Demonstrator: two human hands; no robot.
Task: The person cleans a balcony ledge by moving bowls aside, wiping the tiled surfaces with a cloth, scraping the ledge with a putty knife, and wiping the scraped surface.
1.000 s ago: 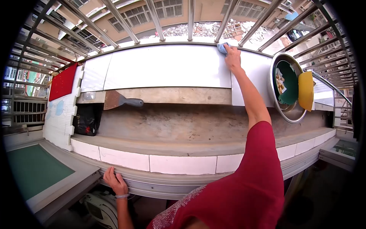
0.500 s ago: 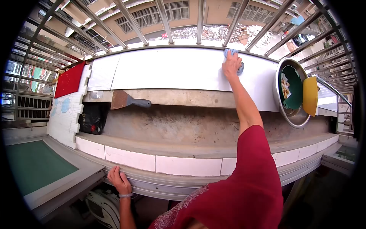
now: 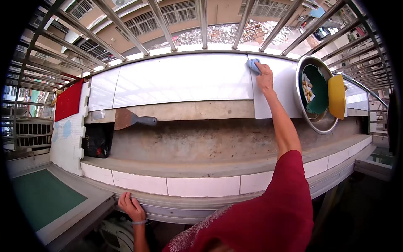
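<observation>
Head view. A shiny steel basin holding a dark-green bowl stands near the right hand, limiting movement rightward; silver metal bars bound the far edge. A flat scraper with a grey handle lies well to the left. Glossy white tiles extend leftward, the widest room. The right hand's fingers close on a crumpled light-blue cloth at a tile joint. The left hand, loosely curled, rests on the grey metal window track, as half a second earlier; the cloth now sits slightly farther from the bars.
</observation>
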